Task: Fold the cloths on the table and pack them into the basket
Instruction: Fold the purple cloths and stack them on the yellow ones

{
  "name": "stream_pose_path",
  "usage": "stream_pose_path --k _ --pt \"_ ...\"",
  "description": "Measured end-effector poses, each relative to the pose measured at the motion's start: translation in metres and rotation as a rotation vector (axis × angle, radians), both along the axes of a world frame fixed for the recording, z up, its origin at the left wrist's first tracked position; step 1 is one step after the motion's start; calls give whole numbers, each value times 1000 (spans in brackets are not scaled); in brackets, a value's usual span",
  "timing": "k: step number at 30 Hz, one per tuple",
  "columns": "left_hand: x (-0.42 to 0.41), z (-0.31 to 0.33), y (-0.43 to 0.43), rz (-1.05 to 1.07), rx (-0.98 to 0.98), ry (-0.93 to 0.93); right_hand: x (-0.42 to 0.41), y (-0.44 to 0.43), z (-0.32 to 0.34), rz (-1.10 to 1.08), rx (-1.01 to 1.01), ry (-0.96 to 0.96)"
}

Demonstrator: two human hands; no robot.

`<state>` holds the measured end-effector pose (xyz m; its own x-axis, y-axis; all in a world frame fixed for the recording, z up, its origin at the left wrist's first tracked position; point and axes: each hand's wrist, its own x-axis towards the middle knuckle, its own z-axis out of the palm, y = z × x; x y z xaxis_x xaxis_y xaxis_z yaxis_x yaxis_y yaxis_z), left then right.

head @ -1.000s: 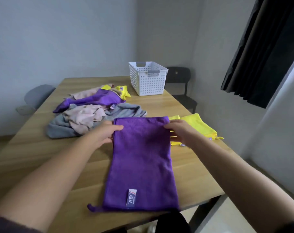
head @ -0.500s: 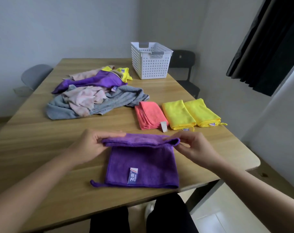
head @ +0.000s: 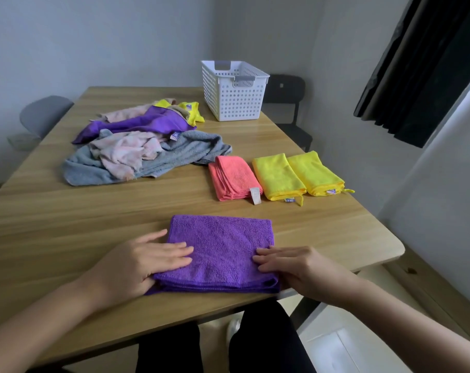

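Since a second ago the purple cloth (head: pixel 221 251), then stretched long toward the table's far edge, has been folded in half at the near edge, and the left hand (head: pixel 145 261) and right hand (head: pixel 295 265) now press flat on it.

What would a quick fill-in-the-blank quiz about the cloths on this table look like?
1. The left hand and right hand press flat on a folded cloth coloured ____.
2. The folded coral cloth has ____ folded yellow cloths lying beside it in a row.
3. In the unfolded heap, the big towel at the bottom is coloured ____.

Missing words: purple; two; grey.
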<state>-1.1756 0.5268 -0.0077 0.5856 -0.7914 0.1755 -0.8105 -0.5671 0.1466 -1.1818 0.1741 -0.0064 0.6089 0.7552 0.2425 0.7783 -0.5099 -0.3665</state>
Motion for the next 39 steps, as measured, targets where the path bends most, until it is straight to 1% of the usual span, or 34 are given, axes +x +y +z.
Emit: stream_pose_path --k 2,3,5,6,8,9,10,11,12,14,15,16,20,24,25,28,30,31,33,35,37,39 --pt "2 -4 2 -15 24 -18 -3 -4 8 0 -52 83" --pt "3 -3 3 -22 -9 11 -6 -6 14 0 -57 128" --pt "9 7 3 16 -181 124 -6 -3 25 -67 2 173" --pt "13 15 -2 63 -268 164 -4 2 31 -149 51 154" --pt "25 26 -20 174 -428 173 2 21 41 -329 109 110" --pt "30 30 -33 225 -468 156 5 34 44 -378 98 112" --pt "33 32 -47 268 -442 126 7 49 45 -397 54 123" --pt "35 29 -59 288 -352 87 9 63 40 -404 -19 128" --pt "36 22 -69 293 -230 62 10 74 32 -418 -118 135" --pt "34 3 -79 309 13 72 11 86 12 -473 -331 136" --pt "33 -4 -79 334 90 86 10 88 4 -495 -388 124" --pt "32 -8 -78 359 116 95 9 88 -2 -496 -388 97" --pt "32 -12 -81 436 219 75 16 79 -8 -431 -386 34" --pt "26 -6 -91 555 256 116 37 68 2 -287 -454 20" --pt "23 -2 -93 594 250 114 45 64 6 -246 -473 -25" --pt "14 12 -98 670 242 44 66 44 13 -161 -489 -253" --pt "12 19 -96 678 176 63 68 31 17 -160 -458 -314" --pt "12 22 -93 674 130 91 63 27 18 -165 -397 -332" --pt "14 25 -85 636 35 122 43 24 15 -161 -213 -329" --pt "14 25 -78 561 -75 137 17 26 7 -109 -88 -243" --pt "11 21 -71 444 -143 161 -5 25 -3 -45 -66 -163" --pt "7 16 -61 306 -168 214 -18 19 -11 -9 -77 -130"
